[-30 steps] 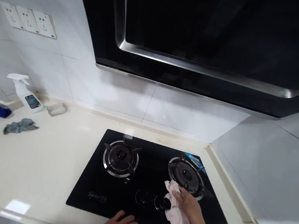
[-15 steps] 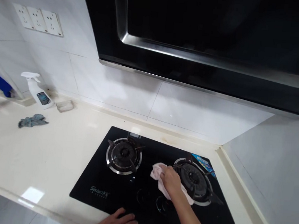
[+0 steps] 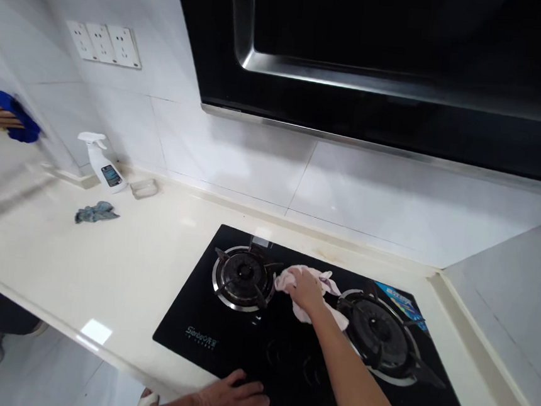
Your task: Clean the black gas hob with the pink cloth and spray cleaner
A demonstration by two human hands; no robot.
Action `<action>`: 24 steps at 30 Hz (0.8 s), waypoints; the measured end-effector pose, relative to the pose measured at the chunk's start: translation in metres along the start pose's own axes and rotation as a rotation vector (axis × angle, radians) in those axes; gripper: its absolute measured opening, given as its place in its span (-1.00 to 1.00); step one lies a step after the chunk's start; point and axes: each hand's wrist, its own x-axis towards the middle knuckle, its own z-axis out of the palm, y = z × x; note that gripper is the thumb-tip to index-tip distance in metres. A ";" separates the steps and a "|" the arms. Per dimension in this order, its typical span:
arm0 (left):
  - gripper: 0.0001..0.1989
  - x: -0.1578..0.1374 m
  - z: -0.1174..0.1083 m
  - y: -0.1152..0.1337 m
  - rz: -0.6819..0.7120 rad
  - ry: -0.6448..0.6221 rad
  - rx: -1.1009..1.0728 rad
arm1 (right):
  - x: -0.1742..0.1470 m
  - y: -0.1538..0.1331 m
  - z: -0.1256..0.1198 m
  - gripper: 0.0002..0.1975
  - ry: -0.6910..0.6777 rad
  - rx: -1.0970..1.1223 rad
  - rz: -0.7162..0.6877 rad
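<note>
The pale pink, soft fabric cloth [image 3: 328, 282] lies bunched under the right hand [image 3: 307, 289], on the far middle part of the black glass cooktop [image 3: 257, 350]. Its folds show to the left of the fingers, on the far side of the hand and to the right of the wrist. It sits between the round black left burner with a silver ring [image 3: 244, 275] and the larger round black right burner [image 3: 377, 332], its left end just beside the left burner's ring.

The right hand is closed over the cloth, fingers curled and gripping it against the glass. The left hand [image 3: 231, 403] is open and holds nothing; its fingers, slightly spread, rest at the cooktop's near edge, well apart from the cloth.

On the cream countertop [image 3: 150, 274], far left, lie a crumpled grey-blue rag [image 3: 96, 212] and a small clear tray [image 3: 143, 189] near a white plastic spray bottle [image 3: 104, 166].
</note>
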 end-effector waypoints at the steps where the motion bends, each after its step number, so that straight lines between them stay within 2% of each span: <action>1: -0.62 0.001 -0.005 0.000 0.021 0.012 -0.004 | -0.018 -0.004 0.002 -0.55 -0.029 -0.007 -0.020; 4: -0.56 0.002 -0.014 -0.001 0.066 0.027 -0.048 | -0.067 -0.021 0.008 -0.57 -0.127 -0.010 -0.086; 7: -0.58 0.002 -0.012 0.001 0.083 0.047 -0.056 | -0.099 -0.048 0.012 -0.58 -0.218 0.004 -0.215; 12: -0.62 0.000 -0.003 0.004 0.138 0.081 -0.037 | -0.118 -0.092 0.022 -0.69 -0.225 0.024 -0.384; 14: -0.62 0.000 -0.002 0.004 0.137 0.079 -0.035 | -0.122 -0.098 0.026 -0.70 -0.216 0.045 -0.424; 17: -0.62 0.001 -0.005 0.003 0.137 0.065 -0.041 | -0.126 -0.091 0.025 -0.60 -0.198 0.072 -0.456; 19: -0.61 0.002 -0.006 0.003 0.134 0.050 -0.045 | -0.127 -0.078 0.021 -0.46 -0.131 0.010 -0.387; 21: -0.61 0.002 -0.007 0.003 0.135 0.038 -0.047 | -0.126 -0.065 0.016 -0.31 -0.049 -0.112 -0.184; 23: -0.61 0.002 -0.007 0.004 0.126 0.041 -0.049 | -0.122 -0.060 0.013 -0.23 -0.055 -0.204 0.021; 24: -0.60 0.002 -0.007 0.004 0.113 0.049 -0.051 | -0.120 -0.062 0.012 -0.24 -0.092 -0.230 0.071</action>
